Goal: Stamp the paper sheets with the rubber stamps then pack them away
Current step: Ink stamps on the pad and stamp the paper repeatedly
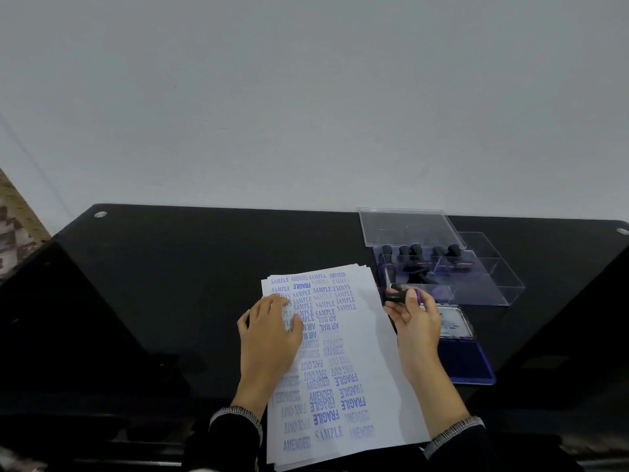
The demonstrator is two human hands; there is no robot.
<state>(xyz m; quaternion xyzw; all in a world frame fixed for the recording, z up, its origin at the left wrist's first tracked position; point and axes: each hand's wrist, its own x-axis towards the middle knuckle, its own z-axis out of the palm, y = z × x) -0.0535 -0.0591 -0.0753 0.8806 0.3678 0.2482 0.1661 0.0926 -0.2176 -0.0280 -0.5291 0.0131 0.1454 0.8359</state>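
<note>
A stack of white paper sheets (360, 335) lies on the black table, the top sheet covered with blue stamped words. My left hand (269, 332) rests flat on the sheet's left side, fingers spread. My right hand (417, 321) grips a black rubber stamp (396, 296) just off the paper's right edge, held on its side above the table. A clear plastic box (490, 281) behind it holds several black-handled stamps (417, 252). An open blue ink pad (466, 356) lies to the right of my right hand.
The clear box lid (408, 226) stands open at the back of the box. The black table (170, 284) ends at a pale wall behind. Metal studs mark its far corners (100, 214).
</note>
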